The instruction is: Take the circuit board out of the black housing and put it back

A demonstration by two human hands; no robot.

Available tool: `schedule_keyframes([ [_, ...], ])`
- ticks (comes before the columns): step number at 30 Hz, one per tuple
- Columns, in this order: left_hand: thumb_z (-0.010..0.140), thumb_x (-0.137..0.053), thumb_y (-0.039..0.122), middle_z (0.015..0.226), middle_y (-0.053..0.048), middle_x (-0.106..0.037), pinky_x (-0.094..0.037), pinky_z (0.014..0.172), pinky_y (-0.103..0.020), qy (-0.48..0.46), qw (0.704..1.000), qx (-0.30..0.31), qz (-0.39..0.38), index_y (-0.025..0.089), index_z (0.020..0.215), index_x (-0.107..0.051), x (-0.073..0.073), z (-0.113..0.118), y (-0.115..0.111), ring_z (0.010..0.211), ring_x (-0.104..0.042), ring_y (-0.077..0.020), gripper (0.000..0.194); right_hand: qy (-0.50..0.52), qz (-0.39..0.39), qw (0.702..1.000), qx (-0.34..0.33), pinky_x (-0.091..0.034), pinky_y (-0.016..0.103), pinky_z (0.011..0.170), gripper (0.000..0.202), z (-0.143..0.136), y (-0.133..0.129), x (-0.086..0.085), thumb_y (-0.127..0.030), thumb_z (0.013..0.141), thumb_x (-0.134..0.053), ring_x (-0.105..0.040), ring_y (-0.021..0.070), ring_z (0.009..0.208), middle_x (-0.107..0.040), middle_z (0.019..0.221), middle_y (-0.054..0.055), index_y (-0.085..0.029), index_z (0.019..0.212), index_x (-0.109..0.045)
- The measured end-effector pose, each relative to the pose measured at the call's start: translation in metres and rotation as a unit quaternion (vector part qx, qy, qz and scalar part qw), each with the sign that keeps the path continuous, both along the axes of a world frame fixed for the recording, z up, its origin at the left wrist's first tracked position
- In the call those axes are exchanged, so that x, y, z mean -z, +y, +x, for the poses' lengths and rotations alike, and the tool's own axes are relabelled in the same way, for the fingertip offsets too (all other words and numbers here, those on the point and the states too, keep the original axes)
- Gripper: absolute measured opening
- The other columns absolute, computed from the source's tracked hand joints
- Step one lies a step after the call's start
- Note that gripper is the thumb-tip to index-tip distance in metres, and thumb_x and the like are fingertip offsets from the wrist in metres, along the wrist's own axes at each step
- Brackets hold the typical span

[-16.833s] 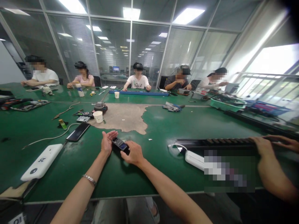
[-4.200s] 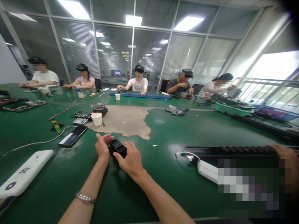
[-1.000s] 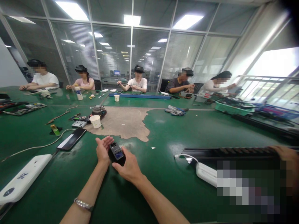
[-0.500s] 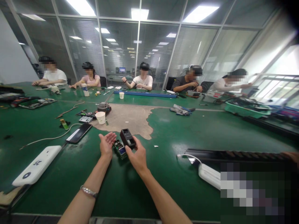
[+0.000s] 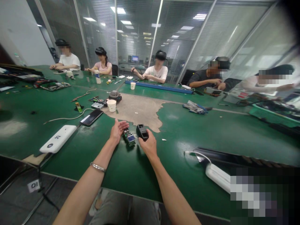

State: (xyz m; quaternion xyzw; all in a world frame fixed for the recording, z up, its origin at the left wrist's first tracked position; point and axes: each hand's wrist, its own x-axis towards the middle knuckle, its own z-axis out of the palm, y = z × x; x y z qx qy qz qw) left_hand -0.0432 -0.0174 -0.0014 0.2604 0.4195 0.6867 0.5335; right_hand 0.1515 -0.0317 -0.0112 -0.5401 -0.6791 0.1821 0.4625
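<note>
A small green circuit board [image 5: 129, 137] with a bluish screen lies on the green table, between my two hands. My left hand [image 5: 117, 132] is open beside it, palm turned toward the board and fingers stretched out; whether the fingertips touch the board I cannot tell. On the other side, my right hand [image 5: 149, 143] grips a black plastic housing [image 5: 142, 131] with several openings in its face. A gap of bare tabletop separates the housing from the board.
A paper cup [image 5: 112, 105], a phone [image 5: 92, 117] and a white power bank [image 5: 58, 139] stand or lie to the left. Gloves [image 5: 195, 107] lie farther right, near a green basket [image 5: 275, 115]. A white device [image 5: 217, 176] sits at front right. Several people work across the table.
The housing in my right hand has moved right, away from the circuit board. My left hand stays open beside the board. The camera view has turned and tilted downward.
</note>
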Motion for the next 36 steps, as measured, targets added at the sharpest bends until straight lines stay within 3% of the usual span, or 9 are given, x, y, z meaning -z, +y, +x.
schedule_keyframes([
  [7,0.086,-0.04,0.067,0.099,-0.016,-0.073,-0.049,0.079,-0.033,-0.006,1.0,0.019,-0.007,0.013,0.099,-0.066,0.0,-0.005,0.001,0.09,-0.07,-0.024,0.061,0.082,0.018,0.996,-0.02,-0.049,0.046,0.095,0.051,-0.005,-0.007,-0.011,-0.034,0.078,-0.063,-0.064,0.0281,0.107,-0.066,0.117,0.014,-0.015,0.125,-0.056],
  [11,0.085,-0.04,0.068,0.098,-0.015,-0.073,-0.049,0.08,-0.034,-0.007,1.0,0.022,-0.012,0.013,0.098,-0.068,0.004,-0.007,0.003,0.088,-0.069,-0.0237,0.063,0.124,0.028,0.988,-0.089,-0.054,0.039,0.089,0.054,-0.015,-0.021,-0.023,-0.037,0.082,-0.063,-0.063,0.0254,0.11,-0.063,0.124,0.013,-0.016,0.131,-0.052],
  [20,0.087,-0.038,0.067,0.091,-0.011,-0.072,-0.047,0.066,-0.028,0.009,1.0,0.011,-0.026,0.014,0.097,-0.068,-0.001,-0.003,-0.001,0.076,-0.066,-0.0185,0.061,0.008,0.096,0.982,-0.161,-0.045,0.046,0.102,0.05,-0.032,-0.041,-0.02,-0.031,0.083,-0.062,-0.058,0.0276,0.117,-0.061,0.127,0.013,-0.017,0.13,-0.053],
  [28,0.084,-0.043,0.068,0.095,-0.011,-0.073,-0.049,0.069,-0.028,0.043,0.999,-0.006,0.002,0.015,0.101,-0.069,0.002,0.002,-0.001,0.081,-0.068,-0.0198,0.061,-0.01,0.107,0.984,-0.139,-0.045,0.045,0.102,0.045,-0.027,-0.038,-0.019,-0.03,0.084,-0.059,-0.058,0.0268,0.114,-0.063,0.123,0.012,-0.018,0.128,-0.055],
  [36,0.076,-0.051,0.071,0.081,-0.01,-0.072,-0.048,0.067,-0.029,0.121,0.989,-0.084,0.008,0.013,0.092,-0.073,0.015,0.017,0.003,0.07,-0.066,-0.0198,0.065,-0.026,0.109,0.984,-0.136,-0.044,0.04,0.105,0.048,-0.023,-0.039,-0.018,-0.031,0.085,-0.059,-0.055,0.0245,0.117,-0.06,0.126,0.011,-0.017,0.13,-0.051],
])
